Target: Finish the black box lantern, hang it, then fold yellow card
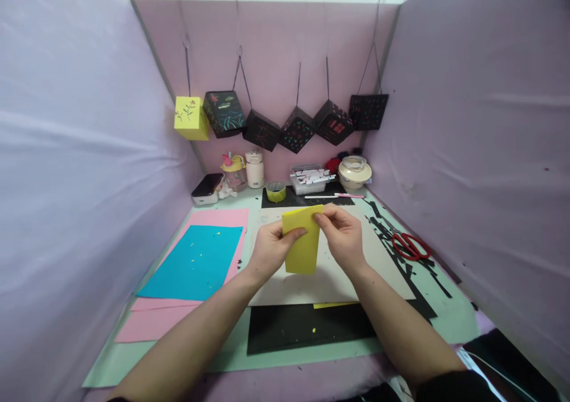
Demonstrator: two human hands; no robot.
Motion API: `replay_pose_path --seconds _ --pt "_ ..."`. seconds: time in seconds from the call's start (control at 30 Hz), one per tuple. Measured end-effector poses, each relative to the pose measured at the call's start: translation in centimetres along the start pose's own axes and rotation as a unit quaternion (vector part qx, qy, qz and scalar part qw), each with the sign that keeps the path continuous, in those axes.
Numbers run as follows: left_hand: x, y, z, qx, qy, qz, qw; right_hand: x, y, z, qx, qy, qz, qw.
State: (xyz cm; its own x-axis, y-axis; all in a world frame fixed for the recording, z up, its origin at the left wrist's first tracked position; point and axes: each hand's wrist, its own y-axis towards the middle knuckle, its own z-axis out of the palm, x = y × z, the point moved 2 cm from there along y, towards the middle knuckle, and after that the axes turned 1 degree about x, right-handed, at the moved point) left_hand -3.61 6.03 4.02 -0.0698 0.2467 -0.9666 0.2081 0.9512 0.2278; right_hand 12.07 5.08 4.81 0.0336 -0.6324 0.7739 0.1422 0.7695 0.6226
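A folded piece of yellow paper (301,250) is held up in front of me, above a large pale board (356,265). My left hand (271,247) grips its left side, the thumb lying across the front face. At the upper right corner, the thumb and fingers of my right hand (342,233) pinch the paper. The fingers behind the sheet are partly hidden. Black paper (307,331) sticks out from under the board's near edge, with a strip of yellow showing there too.
Blue paper (191,262) lies on pink sheets (155,319) at left. Red-handled scissors (410,246) rest among black paper scraps at right. Behind the board stand a roll of yellow-green tape (275,192) and a box of pens (309,179). Decorated boxes (298,130) hang along the back wall.
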Motion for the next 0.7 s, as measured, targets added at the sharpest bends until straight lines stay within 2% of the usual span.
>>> replay_pose_path --seconds 0.13,0.3,0.5,0.57,0.7 --pt "0.2 0.5 -0.7 -0.028 -0.04 0.018 0.999 -0.4 0.1 0.3 0.017 -0.029 0.012 0.999" --pt "-0.6 1.4 -1.5 -0.062 -0.036 0.055 0.996 -0.5 1.3 0.8 0.031 -0.004 0.048 0.998" --pt "-2.2 3.7 -2.1 -0.058 -0.084 0.076 0.992 0.4 4.5 1.2 0.02 -0.04 -0.016 0.999" --pt "-2.2 4.4 -2.3 -0.057 -0.116 0.071 0.989 -0.1 5.1 1.5 0.021 -0.034 -0.01 0.999" --pt "-1.4 5.6 -2.8 -0.073 -0.165 0.036 0.983 -2.1 6.1 2.6 0.038 -0.021 0.043 0.998"
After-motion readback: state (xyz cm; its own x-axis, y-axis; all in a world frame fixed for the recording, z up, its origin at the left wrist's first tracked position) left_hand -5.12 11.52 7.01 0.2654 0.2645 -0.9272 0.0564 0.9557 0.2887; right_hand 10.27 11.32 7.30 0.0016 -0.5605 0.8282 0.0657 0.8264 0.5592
